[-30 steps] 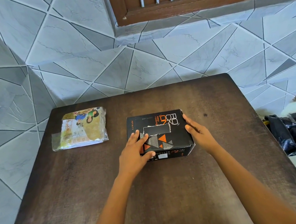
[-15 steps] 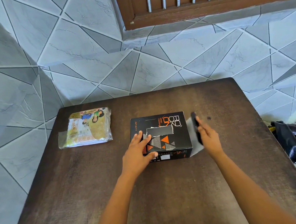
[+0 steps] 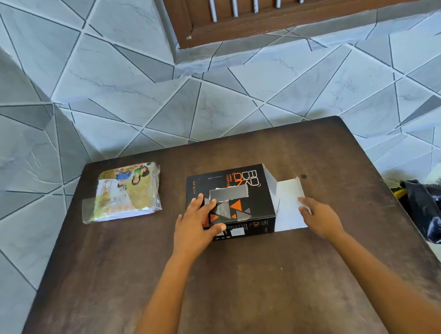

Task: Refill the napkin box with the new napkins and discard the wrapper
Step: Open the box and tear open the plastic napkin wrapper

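We are only at the start of the job. Going from left to right, the pack of new napkins [image 3: 124,192] lies at about ten o'clock on the worktop [image 3: 230,291], well apart from the box. Its clear wrapper looks shut all round, so nothing has been taken out yet.

Next comes our left hand [image 3: 197,226]. It lies flat on the top of the black napkin box [image 3: 229,202] with the fingers spread, pressing down to keep the box in place and gripping nothing.

The box sits at about twelve o'clock, in the middle of the worktop. Its right end is open, and the white flap [image 3: 288,204] lies folded out flat beside it.

Our right hand [image 3: 320,216] rests on that flap, fingers loose, touching it but not closed around it.

At three o'clock, down on the floor, is a black bag [image 3: 438,211]; we think the wrapper may go there.

We still have to tear the pack, fill the box, close the flap and throw the wrapper away.
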The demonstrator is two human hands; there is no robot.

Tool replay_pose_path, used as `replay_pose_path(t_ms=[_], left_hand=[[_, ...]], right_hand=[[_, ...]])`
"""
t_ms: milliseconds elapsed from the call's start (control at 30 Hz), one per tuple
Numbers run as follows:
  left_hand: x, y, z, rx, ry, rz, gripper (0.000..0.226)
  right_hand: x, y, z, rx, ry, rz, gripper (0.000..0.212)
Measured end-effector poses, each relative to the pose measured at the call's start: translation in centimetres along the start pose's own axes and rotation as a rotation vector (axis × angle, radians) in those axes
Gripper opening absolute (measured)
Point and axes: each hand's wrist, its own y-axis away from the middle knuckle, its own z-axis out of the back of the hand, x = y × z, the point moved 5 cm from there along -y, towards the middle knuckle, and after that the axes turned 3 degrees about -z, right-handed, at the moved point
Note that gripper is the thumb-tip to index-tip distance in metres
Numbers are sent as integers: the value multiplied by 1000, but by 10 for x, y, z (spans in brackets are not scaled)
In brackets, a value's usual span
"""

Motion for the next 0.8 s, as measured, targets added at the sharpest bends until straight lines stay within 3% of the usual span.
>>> replay_pose_path(t_ms=[67, 167, 267, 400, 600, 700, 800], left_hand=[[-4, -5, -1, 9, -22, 7, 68], [-11, -11, -1, 30, -55, 6, 68], [-8, -2, 6, 63, 63, 0, 62], [26, 28, 32, 20, 236, 55, 52], [116, 60, 81, -260, 342, 273, 37], [156, 57, 99, -303, 285, 342, 39], [196, 45, 117, -308, 166, 342, 43]], right_hand=[[6, 3, -3, -38, -125, -1, 43], [34, 14, 4, -262, -242, 50, 40], [77, 34, 10, -379, -334, 234, 39], [139, 66, 2, -269, -387, 503, 39], [218, 88, -58, -39, -355, 736, 27], [251, 84, -97, 34, -281, 774, 32], [285, 72, -135, 102, -252, 680, 42]])
